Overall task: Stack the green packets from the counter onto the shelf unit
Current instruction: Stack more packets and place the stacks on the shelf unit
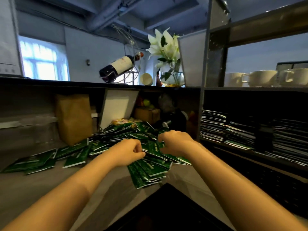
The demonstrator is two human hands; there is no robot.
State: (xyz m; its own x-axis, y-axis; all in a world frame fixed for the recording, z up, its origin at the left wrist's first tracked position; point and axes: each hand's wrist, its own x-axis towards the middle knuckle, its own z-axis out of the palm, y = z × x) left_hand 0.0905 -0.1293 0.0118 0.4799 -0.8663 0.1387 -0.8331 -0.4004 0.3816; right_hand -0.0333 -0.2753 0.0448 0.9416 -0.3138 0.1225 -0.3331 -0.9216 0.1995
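Observation:
A loose heap of green packets point(116, 139) covers the grey counter point(103, 177), with strays trailing off to the left point(33, 162). Both my hands are over the middle of the heap. My left hand point(128, 151) has its fingers curled at the edge of a small bundle of green packets point(152, 153). My right hand point(175, 142) grips the same bundle from the right side, its fingers curled around it. On the right stands the shelf unit point(202, 100), where several stacks of packets point(213, 125) lie flat on its lower shelf.
A brown paper bag point(73, 117) and a white board point(116, 109) lean at the back of the counter. Above are a wine bottle in a wire holder point(120, 65), a vase with white flowers point(171, 77) and white cups point(261, 78). A dark corner point(166, 209) juts in below.

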